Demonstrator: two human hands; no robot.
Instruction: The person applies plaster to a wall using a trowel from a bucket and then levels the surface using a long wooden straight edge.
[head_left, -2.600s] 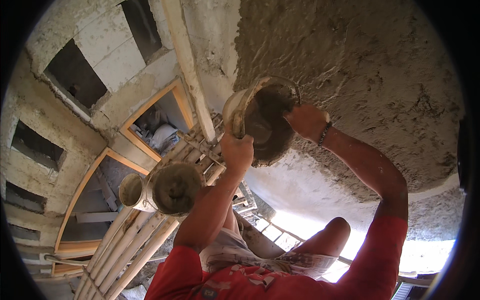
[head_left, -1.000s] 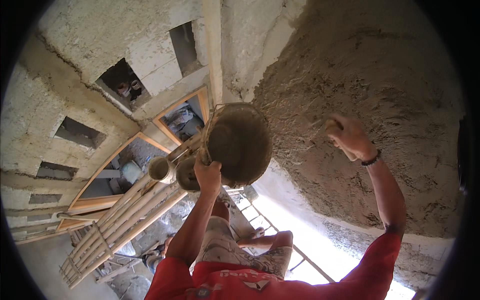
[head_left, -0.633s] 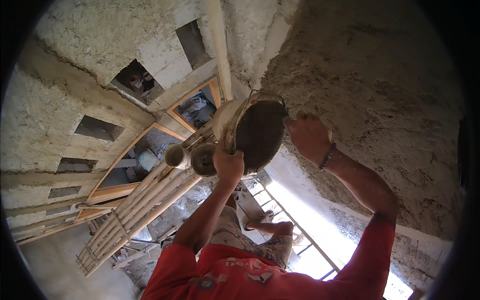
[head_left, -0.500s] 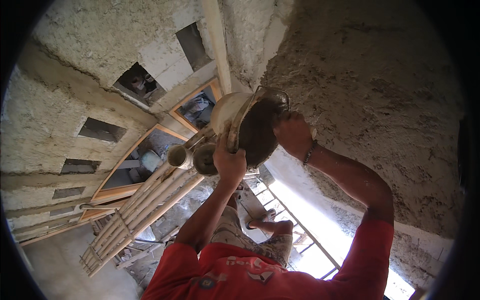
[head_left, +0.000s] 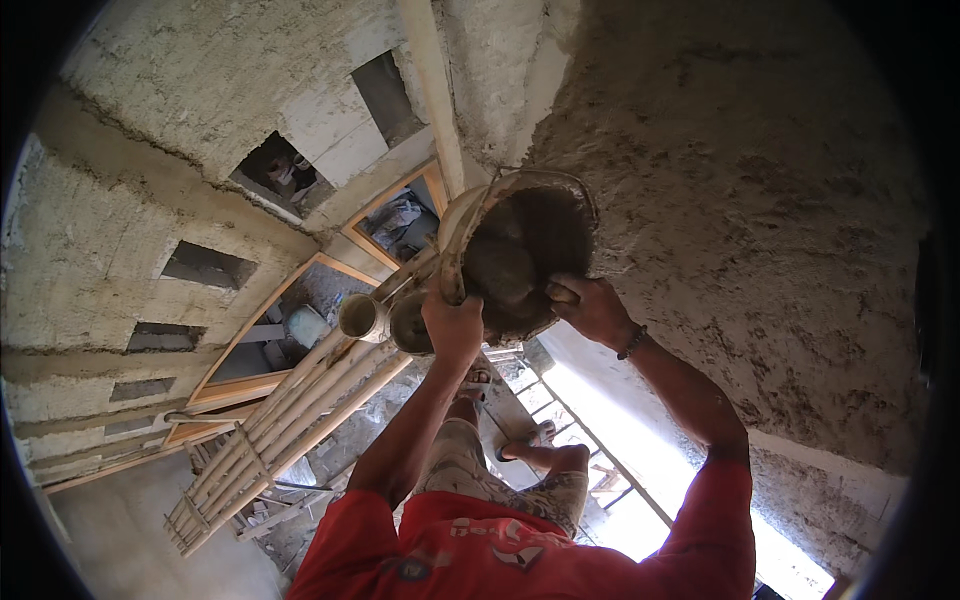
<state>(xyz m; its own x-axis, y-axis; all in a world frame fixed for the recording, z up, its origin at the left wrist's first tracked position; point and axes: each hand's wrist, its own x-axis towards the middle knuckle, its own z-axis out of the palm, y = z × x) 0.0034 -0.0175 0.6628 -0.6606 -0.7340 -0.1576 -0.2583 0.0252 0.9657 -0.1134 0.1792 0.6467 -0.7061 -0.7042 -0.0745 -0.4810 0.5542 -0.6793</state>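
A pale, mortar-crusted bucket (head_left: 452, 235) is tilted so that its mouth shows, with a wire handle arching over its far rim. Grey wet mortar (head_left: 500, 268) lies inside in a rounded lump. My left hand (head_left: 452, 322) is closed on the bucket's left rim. At the near right edge of the mouth, my right hand (head_left: 597, 314) is closed around what looks like a trowel, its pale rounded handle (head_left: 563, 293) showing at the fingers. Its blade cannot be made out against the mortar.
Bamboo poles (head_left: 290, 420) lashed together run left of me, with a small pail (head_left: 360, 316) and another round container (head_left: 409, 325) at their far end. A rough plastered wall (head_left: 740, 200) rises on the right. Below, my feet stand on a plank (head_left: 505, 405) beside a bright gap with bars.
My right hand has moved back toward me, from inside the mouth to its near right edge. The bucket's mouth has turned more into view, showing the mortar lump.
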